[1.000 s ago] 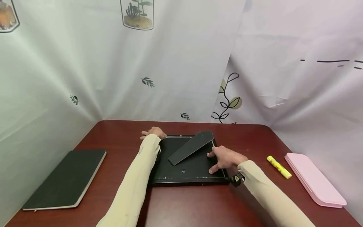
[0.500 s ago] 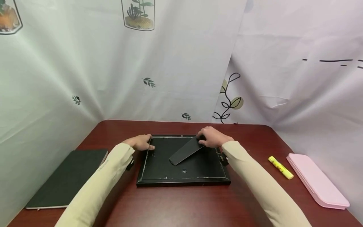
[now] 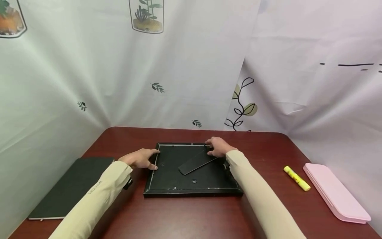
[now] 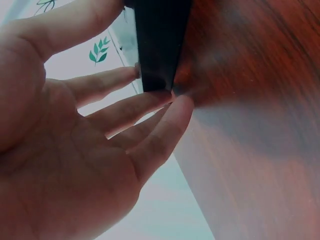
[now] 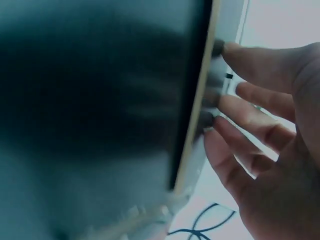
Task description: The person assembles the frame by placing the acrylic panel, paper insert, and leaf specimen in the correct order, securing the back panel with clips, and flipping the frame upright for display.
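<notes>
A black picture frame (image 3: 170, 166) lies face down on the table, its dark backing and hinged easel stand (image 3: 194, 164) showing. The stand lies low and slantwise over the backing. My left hand (image 3: 140, 158) touches the frame's left side, thumb and index finger spread along the edge. In the left wrist view, the left hand's (image 4: 95, 130) fingers stretch to the frame's black side (image 4: 162, 45), several tips low by the table. My right hand (image 3: 218, 147) is over the stand's far end. In the right wrist view, the right hand's (image 5: 270, 130) fingertips are beside the stand's pale edge (image 5: 197, 100).
A dark notebook (image 3: 68, 186) lies on the left of the reddish-brown table (image 3: 179, 219), partly behind the left sleeve. To the right are a yellow marker (image 3: 296, 178) and a pink case (image 3: 337, 192). A printed white cloth (image 3: 191, 66) hangs behind and around the table.
My left hand has moved from the frame's far edge to its left side. My right hand has gone from the right side to the stand's end. The stand has come down toward the backing.
</notes>
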### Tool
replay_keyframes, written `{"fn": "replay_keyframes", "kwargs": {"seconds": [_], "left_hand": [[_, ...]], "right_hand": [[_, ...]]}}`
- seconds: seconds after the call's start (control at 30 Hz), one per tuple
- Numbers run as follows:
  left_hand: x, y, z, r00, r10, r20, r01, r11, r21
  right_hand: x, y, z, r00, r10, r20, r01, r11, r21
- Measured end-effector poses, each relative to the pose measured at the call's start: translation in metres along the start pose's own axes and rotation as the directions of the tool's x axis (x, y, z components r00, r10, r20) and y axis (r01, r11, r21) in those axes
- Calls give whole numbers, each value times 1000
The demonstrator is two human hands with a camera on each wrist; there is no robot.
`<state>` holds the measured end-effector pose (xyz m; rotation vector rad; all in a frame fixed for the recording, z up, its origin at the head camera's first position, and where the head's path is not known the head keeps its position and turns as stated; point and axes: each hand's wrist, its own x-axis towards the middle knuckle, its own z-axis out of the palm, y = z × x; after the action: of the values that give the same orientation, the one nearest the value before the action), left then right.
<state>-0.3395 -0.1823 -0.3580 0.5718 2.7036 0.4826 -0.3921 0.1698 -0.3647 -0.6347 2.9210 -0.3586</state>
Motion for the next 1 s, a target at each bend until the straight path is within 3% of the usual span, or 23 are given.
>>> {"fn": "replay_keyframes", "kwargs": {"seconds": [0.17, 0.43, 0.8, 1.0], "left_hand": [[-1, -2, 5, 999, 30, -45, -28, 998, 52], [-3, 6, 6, 996, -11, -89, 21, 994, 108], [-1, 9, 9, 997, -23, -79, 33, 991, 131], [-2, 13, 9, 995, -22, -97, 36, 988, 149]], "right_hand": [[1, -8, 5, 999, 48, -22, -50, 997, -64], [1, -12, 6, 998, 62, -32, -64, 995, -78], [4, -10, 5, 999, 26, -23, -28, 994, -105], [2, -16, 3, 997, -72, 9, 72, 968, -240]]}}
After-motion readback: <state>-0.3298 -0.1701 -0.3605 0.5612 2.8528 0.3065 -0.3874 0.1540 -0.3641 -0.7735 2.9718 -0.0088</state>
